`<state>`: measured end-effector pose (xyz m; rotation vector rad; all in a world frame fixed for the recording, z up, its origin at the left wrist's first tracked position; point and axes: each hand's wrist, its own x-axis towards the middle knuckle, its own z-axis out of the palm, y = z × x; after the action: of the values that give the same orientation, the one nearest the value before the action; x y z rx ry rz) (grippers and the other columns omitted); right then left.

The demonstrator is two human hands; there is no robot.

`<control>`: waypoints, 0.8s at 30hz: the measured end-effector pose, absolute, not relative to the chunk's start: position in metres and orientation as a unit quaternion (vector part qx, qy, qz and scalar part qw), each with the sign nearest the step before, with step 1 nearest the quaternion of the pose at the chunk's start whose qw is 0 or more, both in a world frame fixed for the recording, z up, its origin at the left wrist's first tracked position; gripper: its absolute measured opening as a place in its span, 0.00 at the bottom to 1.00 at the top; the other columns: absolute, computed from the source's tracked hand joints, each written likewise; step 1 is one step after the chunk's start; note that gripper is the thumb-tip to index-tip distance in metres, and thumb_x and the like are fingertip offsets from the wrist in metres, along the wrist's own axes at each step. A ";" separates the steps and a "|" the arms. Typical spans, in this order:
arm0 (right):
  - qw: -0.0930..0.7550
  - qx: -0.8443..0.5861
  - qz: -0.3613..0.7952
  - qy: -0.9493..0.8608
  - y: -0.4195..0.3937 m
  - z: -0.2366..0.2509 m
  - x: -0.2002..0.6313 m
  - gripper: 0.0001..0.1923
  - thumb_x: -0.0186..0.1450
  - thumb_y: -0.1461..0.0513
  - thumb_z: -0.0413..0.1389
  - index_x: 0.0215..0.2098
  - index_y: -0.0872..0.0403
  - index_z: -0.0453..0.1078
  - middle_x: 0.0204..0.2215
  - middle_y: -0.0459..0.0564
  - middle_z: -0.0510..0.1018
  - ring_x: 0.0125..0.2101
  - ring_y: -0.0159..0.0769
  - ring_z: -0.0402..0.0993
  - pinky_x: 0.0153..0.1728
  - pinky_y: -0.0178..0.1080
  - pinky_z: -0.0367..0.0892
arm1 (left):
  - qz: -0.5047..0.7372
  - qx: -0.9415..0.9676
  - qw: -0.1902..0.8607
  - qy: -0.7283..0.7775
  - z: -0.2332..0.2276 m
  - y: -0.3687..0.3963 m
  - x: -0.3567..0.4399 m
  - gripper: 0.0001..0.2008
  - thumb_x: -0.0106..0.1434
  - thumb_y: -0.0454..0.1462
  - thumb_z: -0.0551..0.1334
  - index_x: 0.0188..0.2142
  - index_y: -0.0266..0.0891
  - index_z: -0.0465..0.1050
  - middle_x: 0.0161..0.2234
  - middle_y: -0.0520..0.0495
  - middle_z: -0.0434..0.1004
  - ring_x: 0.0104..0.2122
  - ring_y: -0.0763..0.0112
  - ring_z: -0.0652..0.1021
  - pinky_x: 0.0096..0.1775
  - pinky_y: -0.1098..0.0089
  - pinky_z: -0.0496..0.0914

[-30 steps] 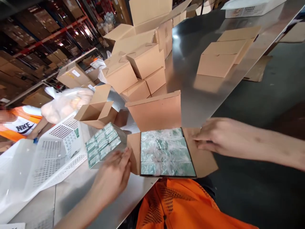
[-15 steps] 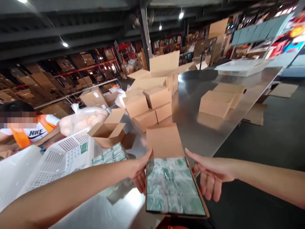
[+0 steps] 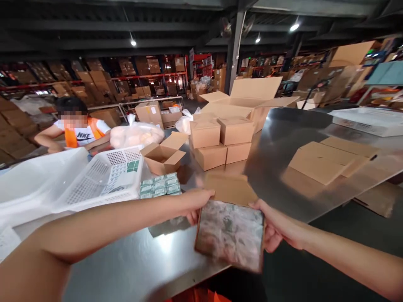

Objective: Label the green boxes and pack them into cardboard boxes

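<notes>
A cardboard box (image 3: pixel 231 188), its far flap raised, is tilted near the table's front edge. Inside it lie plastic-wrapped green and white packs (image 3: pixel 233 233), blurred by motion. My left hand (image 3: pixel 199 204) grips the left side at the base of the flap, thumb on top. On the opposite side my right hand (image 3: pixel 273 226) is closed round the wall, its thumb near the flap's corner and its fingers curled outside. Beyond my left forearm, a block of similar wrapped green packs (image 3: pixel 160 184) rests on the metal table (image 3: pixel 126 256).
Closed cartons (image 3: pixel 210 156) are stacked ahead, with a large open carton (image 3: pixel 255 94) behind. A small open box (image 3: pixel 163 157) stands beside a white perforated basket (image 3: pixel 103 180). Flattened cardboard (image 3: pixel 324 157) lies at right. A person in an orange vest (image 3: pixel 80 130) sits across the table.
My view has turned left and levelled. My right hand, its fingers loose before, has closed on the box's side. The box has tilted and blurred, with its flap leaning farther back.
</notes>
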<state>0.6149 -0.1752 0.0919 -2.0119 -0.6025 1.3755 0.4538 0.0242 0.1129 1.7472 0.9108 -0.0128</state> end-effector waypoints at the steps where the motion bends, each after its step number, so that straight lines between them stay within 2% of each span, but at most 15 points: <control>1: 0.341 -0.767 0.476 -0.262 -0.172 0.093 0.618 0.34 0.66 0.41 0.44 0.55 0.58 0.66 0.36 0.62 0.82 0.29 0.43 0.81 0.31 0.41 0.79 | 0.055 0.746 0.543 0.382 0.113 0.026 0.452 0.18 0.52 0.48 0.65 0.39 0.40 0.76 0.31 0.37 0.82 0.29 0.45 0.82 0.29 0.50 0.76; 2: 0.373 -0.761 0.436 -0.302 -0.168 0.090 0.621 0.34 0.64 0.44 0.51 0.61 0.56 0.59 0.42 0.61 0.81 0.35 0.45 0.82 0.37 0.43 0.79 | 0.105 0.750 0.531 0.380 0.109 0.029 0.450 0.18 0.52 0.45 0.66 0.42 0.43 0.74 0.36 0.39 0.83 0.35 0.46 0.82 0.35 0.51 0.77; 4: 0.428 -0.725 0.375 -0.389 -0.158 0.073 0.627 0.46 0.61 0.49 0.58 0.69 0.51 0.41 0.53 0.60 0.75 0.47 0.48 0.79 0.49 0.49 0.76 | 0.205 0.754 0.505 0.366 0.091 0.032 0.448 0.23 0.51 0.38 0.68 0.48 0.47 0.71 0.42 0.41 0.82 0.44 0.48 0.81 0.45 0.53 0.75; 6: 0.455 -0.693 0.317 -0.461 -0.147 0.043 0.630 0.56 0.60 0.48 0.62 0.70 0.49 0.28 0.61 0.61 0.68 0.58 0.50 0.70 0.60 0.54 0.66 | 0.278 0.749 0.491 0.348 0.061 0.030 0.449 0.29 0.49 0.33 0.68 0.52 0.45 0.67 0.43 0.41 0.81 0.47 0.49 0.80 0.49 0.53 0.73; 7: 0.461 -0.684 0.285 -0.488 -0.141 0.025 0.631 0.59 0.58 0.47 0.64 0.70 0.49 0.26 0.64 0.63 0.63 0.63 0.51 0.65 0.64 0.55 0.60 | 0.303 0.743 0.489 0.341 0.044 0.027 0.450 0.32 0.48 0.31 0.68 0.53 0.44 0.64 0.43 0.41 0.81 0.46 0.49 0.81 0.48 0.53 0.73; 9: 0.491 -0.673 0.239 -0.499 -0.129 -0.006 0.630 0.65 0.54 0.45 0.67 0.69 0.49 0.24 0.67 0.66 0.57 0.67 0.52 0.57 0.66 0.56 0.55 | 0.336 0.732 0.494 0.328 0.011 0.019 0.452 0.39 0.47 0.30 0.69 0.58 0.41 0.58 0.44 0.40 0.81 0.46 0.51 0.81 0.48 0.54 0.74; 13: 0.553 -0.639 0.206 -0.494 -0.106 -0.031 0.625 0.71 0.51 0.42 0.69 0.71 0.48 0.22 0.69 0.63 0.52 0.69 0.50 0.52 0.67 0.53 0.52 | 0.415 0.710 0.496 0.280 -0.020 0.007 0.458 0.49 0.52 0.36 0.71 0.68 0.40 0.45 0.54 0.38 0.76 0.53 0.51 0.78 0.52 0.56 0.73; 15: 0.564 -0.626 0.189 -0.504 -0.098 -0.029 0.624 0.71 0.50 0.42 0.69 0.72 0.48 0.24 0.70 0.62 0.50 0.69 0.49 0.50 0.68 0.52 0.49 | 0.436 0.706 0.486 0.272 -0.017 0.008 0.459 0.50 0.52 0.36 0.71 0.69 0.42 0.47 0.58 0.39 0.73 0.58 0.50 0.75 0.55 0.56 0.71; 18: 0.586 -0.600 0.175 -0.516 -0.090 -0.023 0.624 0.73 0.49 0.41 0.69 0.72 0.47 0.21 0.71 0.61 0.47 0.70 0.48 0.48 0.68 0.51 0.48 | 0.454 0.714 0.464 0.262 0.001 0.015 0.460 0.49 0.51 0.33 0.71 0.68 0.45 0.51 0.62 0.40 0.69 0.62 0.53 0.71 0.60 0.56 0.67; 24: 0.588 -0.574 0.170 -0.543 -0.078 -0.007 0.623 0.71 0.52 0.46 0.70 0.72 0.44 0.21 0.73 0.58 0.39 0.71 0.49 0.43 0.67 0.52 0.53 | 0.491 0.698 0.456 0.253 0.030 0.030 0.456 0.47 0.50 0.31 0.69 0.67 0.43 0.52 0.65 0.38 0.64 0.62 0.54 0.69 0.60 0.57 0.67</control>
<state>0.6234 -0.0778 -0.0065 -1.3382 -1.2655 0.3954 0.4560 0.0303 0.0297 1.7218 0.6238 1.2100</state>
